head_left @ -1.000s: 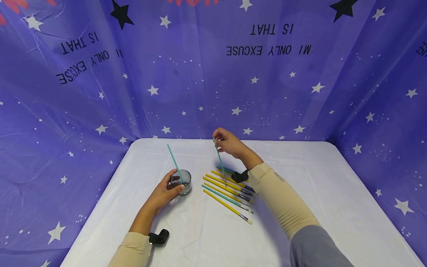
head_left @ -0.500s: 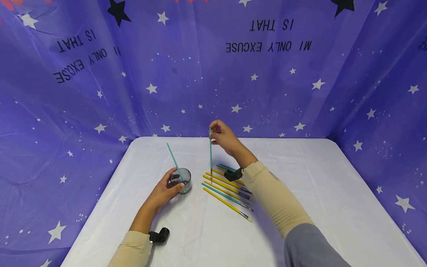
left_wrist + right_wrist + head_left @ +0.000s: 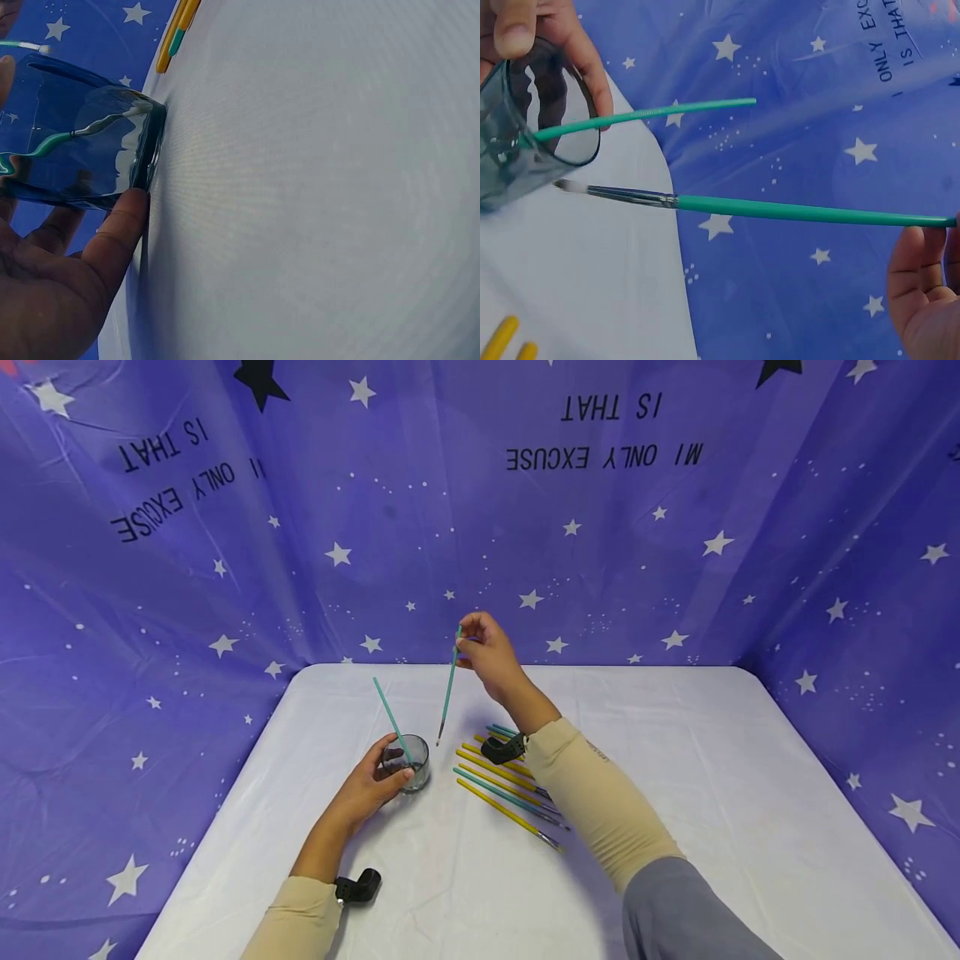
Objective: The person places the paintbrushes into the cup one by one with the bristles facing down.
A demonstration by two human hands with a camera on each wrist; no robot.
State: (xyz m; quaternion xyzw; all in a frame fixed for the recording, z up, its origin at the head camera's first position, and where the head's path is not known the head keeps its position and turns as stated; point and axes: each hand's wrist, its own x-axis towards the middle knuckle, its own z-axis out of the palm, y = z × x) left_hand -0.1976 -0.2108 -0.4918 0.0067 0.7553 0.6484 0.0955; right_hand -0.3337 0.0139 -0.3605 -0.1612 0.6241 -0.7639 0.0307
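We've got the glass (image 3: pixel 422 765), clear with a smoky tint, mouth up, the left hand (image 3: pixel 369 791) gripping its side. Inside it we see a teal brush (image 3: pixel 390 714) leaning, bristles down, handle poking well above the rim. And here's a second teal paintbrush (image 3: pixel 448 689), pinched near its handle end by the right hand (image 3: pixel 487 650), slanting down, pale tip just outside the glass! Right of the glass, we spot yellow and teal brushes (image 3: pixel 498 807) lying side by side, bristles away from it.
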